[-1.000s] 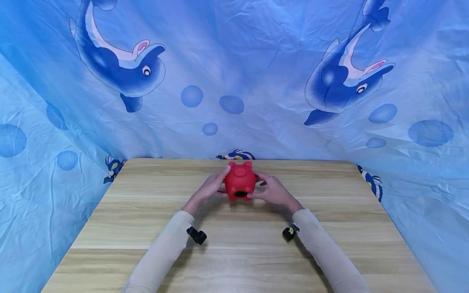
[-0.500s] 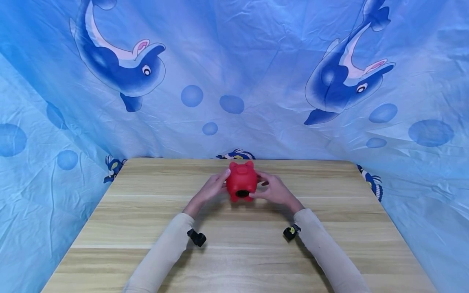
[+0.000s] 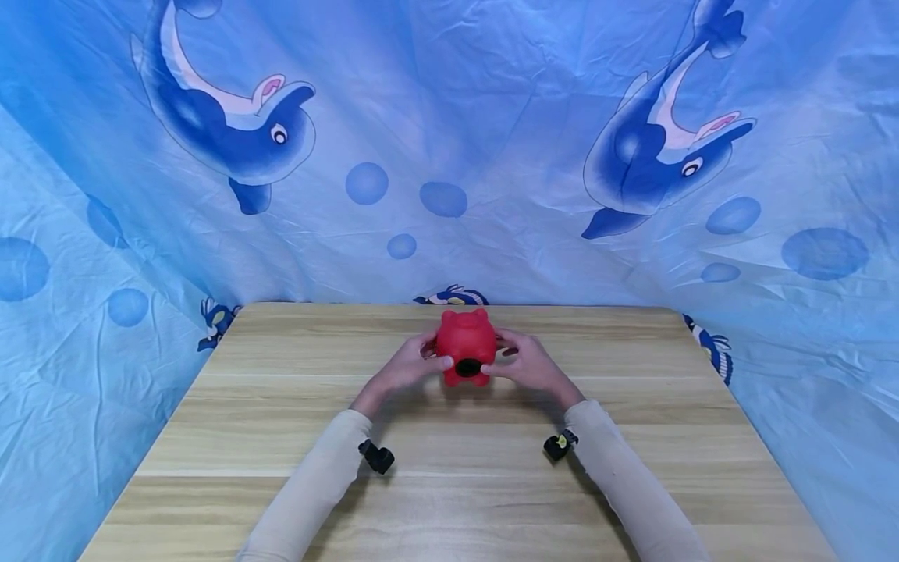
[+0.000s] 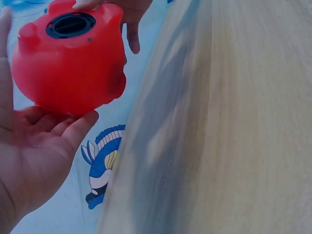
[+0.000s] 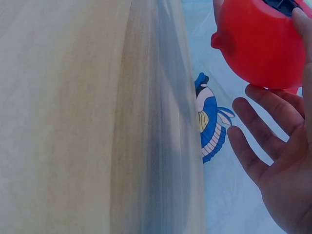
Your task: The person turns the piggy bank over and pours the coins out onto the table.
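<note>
A red piggy bank (image 3: 466, 339) is held between both hands over the far middle of the table. Its underside, with a round black plug (image 4: 71, 25), faces the person. My left hand (image 3: 409, 365) grips it from the left, thumb near the plug and fingers against the side, as the left wrist view shows. From the right, my right hand (image 3: 525, 364) holds it with the thumb at the plug's edge and the forefinger on the body. In the right wrist view, other right-hand fingers (image 5: 256, 124) spread away from the red surface.
The wooden table (image 3: 449, 499) has its far edge just behind the piggy bank. A blue sheet (image 3: 492, 250) printed with dolphins hangs around the back and sides. Each sleeve carries a small black wrist camera, the left one (image 3: 377, 457) and the right one (image 3: 559, 445).
The piggy bank has shifted slightly right and tipped, its snout turning away and the plug toward the person. My left thumb has moved from its upper side down beside the plug.
</note>
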The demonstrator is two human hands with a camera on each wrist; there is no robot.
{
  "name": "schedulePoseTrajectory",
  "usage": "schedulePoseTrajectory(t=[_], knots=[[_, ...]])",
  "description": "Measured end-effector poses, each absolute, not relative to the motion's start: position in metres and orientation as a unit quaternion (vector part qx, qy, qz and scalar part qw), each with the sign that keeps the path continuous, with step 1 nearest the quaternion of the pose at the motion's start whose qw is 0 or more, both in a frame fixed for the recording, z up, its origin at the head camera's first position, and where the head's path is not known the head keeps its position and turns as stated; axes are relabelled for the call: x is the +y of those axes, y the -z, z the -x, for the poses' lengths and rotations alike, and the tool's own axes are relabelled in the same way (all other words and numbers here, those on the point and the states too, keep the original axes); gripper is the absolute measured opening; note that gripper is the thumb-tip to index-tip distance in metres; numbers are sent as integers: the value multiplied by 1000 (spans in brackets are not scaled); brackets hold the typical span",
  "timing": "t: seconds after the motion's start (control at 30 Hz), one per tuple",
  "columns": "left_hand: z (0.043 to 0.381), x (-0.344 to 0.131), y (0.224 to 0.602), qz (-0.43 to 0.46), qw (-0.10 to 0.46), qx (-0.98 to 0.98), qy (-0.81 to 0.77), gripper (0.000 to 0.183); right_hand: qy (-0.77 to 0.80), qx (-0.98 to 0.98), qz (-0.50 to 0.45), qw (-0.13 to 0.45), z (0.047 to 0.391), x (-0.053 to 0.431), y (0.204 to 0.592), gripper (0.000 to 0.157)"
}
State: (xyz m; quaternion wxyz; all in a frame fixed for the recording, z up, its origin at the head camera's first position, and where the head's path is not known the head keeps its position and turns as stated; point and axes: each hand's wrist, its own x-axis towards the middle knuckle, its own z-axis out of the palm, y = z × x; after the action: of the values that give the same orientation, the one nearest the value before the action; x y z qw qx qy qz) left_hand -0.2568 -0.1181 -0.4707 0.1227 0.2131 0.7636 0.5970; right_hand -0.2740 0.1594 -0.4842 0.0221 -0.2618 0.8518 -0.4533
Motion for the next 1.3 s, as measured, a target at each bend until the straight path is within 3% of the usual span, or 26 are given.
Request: schedulePoseTrajectory(t=[0.2, 0.8, 1.3], knots=[[257, -118, 473, -227, 154, 742, -611, 83, 455, 853, 256, 24, 272, 161, 485, 72], [257, -120, 486, -211, 127, 744, -622, 74, 456, 849, 267, 30, 268, 158, 483, 64], [261, -121, 490, -190, 106, 749, -626, 79, 457, 858, 231, -24, 257, 163, 477, 61]])
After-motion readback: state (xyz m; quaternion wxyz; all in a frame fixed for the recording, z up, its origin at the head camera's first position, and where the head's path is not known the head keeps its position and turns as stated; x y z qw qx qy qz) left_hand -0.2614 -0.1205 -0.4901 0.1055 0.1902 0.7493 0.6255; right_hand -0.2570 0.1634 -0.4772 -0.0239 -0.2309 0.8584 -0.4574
